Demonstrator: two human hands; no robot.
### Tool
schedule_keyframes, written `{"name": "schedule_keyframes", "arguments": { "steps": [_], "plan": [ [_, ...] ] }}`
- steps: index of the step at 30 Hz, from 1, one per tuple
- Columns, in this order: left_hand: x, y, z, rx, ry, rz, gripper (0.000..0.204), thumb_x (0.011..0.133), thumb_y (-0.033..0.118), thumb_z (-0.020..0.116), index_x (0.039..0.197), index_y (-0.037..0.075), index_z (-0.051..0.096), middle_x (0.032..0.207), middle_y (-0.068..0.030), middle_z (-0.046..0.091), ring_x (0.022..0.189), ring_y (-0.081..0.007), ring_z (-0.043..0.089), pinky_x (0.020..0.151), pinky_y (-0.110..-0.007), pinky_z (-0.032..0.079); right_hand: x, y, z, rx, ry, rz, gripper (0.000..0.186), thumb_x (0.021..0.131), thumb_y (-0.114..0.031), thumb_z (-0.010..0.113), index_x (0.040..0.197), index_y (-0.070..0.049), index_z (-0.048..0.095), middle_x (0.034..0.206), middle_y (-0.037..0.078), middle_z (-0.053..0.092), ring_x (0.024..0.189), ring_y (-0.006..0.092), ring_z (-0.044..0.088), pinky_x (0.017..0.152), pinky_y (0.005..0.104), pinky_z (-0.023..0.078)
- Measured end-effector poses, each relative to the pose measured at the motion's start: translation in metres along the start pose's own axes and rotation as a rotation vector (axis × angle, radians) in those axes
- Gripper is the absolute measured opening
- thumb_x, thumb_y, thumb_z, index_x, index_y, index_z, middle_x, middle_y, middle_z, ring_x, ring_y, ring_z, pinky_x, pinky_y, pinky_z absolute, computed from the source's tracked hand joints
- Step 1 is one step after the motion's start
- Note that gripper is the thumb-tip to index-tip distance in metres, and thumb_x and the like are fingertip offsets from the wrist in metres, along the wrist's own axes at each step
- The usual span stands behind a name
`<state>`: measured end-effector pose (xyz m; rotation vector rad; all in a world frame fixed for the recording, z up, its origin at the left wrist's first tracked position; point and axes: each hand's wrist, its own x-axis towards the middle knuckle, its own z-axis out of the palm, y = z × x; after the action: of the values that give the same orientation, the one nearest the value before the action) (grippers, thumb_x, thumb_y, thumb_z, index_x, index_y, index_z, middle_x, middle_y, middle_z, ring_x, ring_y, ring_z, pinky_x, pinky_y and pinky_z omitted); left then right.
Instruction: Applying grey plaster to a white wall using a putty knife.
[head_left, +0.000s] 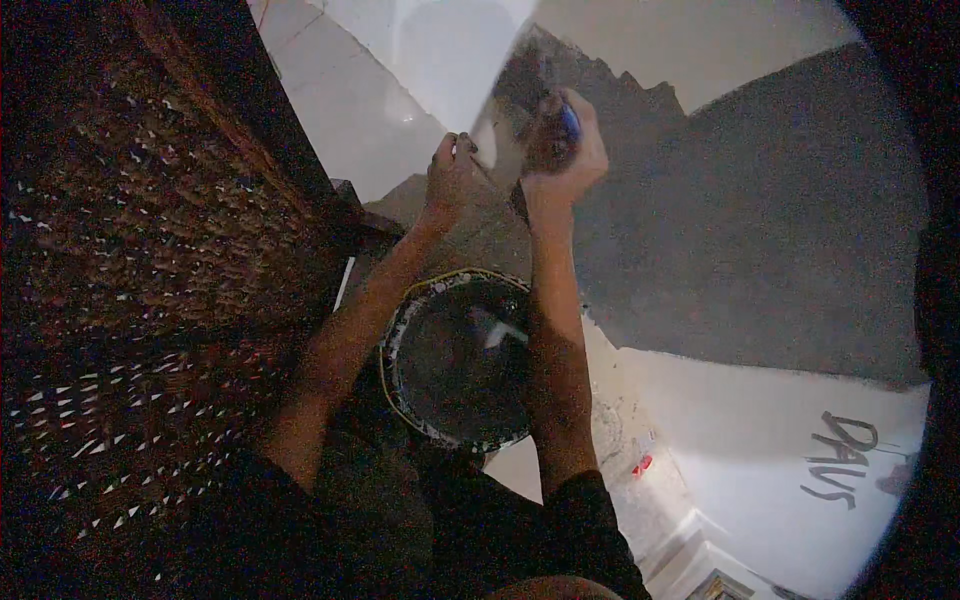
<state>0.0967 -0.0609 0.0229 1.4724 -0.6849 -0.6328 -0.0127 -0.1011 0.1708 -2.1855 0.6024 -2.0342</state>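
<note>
Upper centre, right hand wrapped round blue tool, left hand half-curled, hold unclear; apparently spreading grey coating, next stroke likely needing steady pressure.

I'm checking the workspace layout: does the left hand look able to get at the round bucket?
Probably yes: the right forearm crosses the right side of the round bucket, but its left side looks free for the left hand.
</note>
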Motion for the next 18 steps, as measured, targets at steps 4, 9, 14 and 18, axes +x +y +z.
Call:
{"name": "schedule_keyframes", "arguments": {
  "steps": [4,9,14,18],
  "plan": [
    [0.001,0.007,0.000,-0.084,-0.022,0.011,0.041,0.110,0.037,0.045,0.102,-0.001,0.059,0.078,-0.0138,0.061,0.075,-0.0280,0.064,0.071,-0.044,0.050,0.022,-0.003,0.003,-0.175,-0.018,0.025,0.018,0.095,-0.012,0.070,0.110,0.000,0.070,0.095,0.012,0.075,0.078,0.0218,0.072,0.074,0.0328,0.057],
    [0.010,-0.010,-0.010,0.412,0.436,0.832,0.043,0.110,0.038,0.044,0.100,-0.001,0.060,0.076,-0.0134,0.060,0.072,-0.0254,0.062,0.069,-0.043,0.049,-0.013,-0.011,-0.011,-0.125,0.167,0.318,0.020,0.100,-0.014,0.067,0.114,0.000,0.069,0.094,0.009,0.075,0.082,0.0154,0.071,0.077,0.0277,0.057],
    [-0.019,0.053,-0.005,-0.023,-0.074,-0.099,0.041,0.109,0.036,0.044,0.104,0.000,0.062,0.087,-0.0159,0.061,0.083,-0.0257,0.062,0.074,-0.042,0.049,0.021,-0.008,-0.009,-0.103,-0.018,0.196,0.017,0.101,-0.013,0.067,0.110,0.000,0.069,0.094,0.009,0.074,0.084,0.0148,0.070,0.077,0.0308,0.057],
    [0.001,0.008,-0.003,0.004,-0.007,-0.004,0.039,0.109,0.035,0.043,0.104,0.000,0.061,0.086,-0.0161,0.061,0.082,-0.0265,0.062,0.074,-0.043,0.048,0.023,-0.021,-0.018,-0.209,0.063,0.197,0.018,0.100,-0.015,0.068,0.109,0.001,0.069,0.094,0.008,0.073,0.083,0.0159,0.069,0.076,0.0312,0.056]
  ]
}}
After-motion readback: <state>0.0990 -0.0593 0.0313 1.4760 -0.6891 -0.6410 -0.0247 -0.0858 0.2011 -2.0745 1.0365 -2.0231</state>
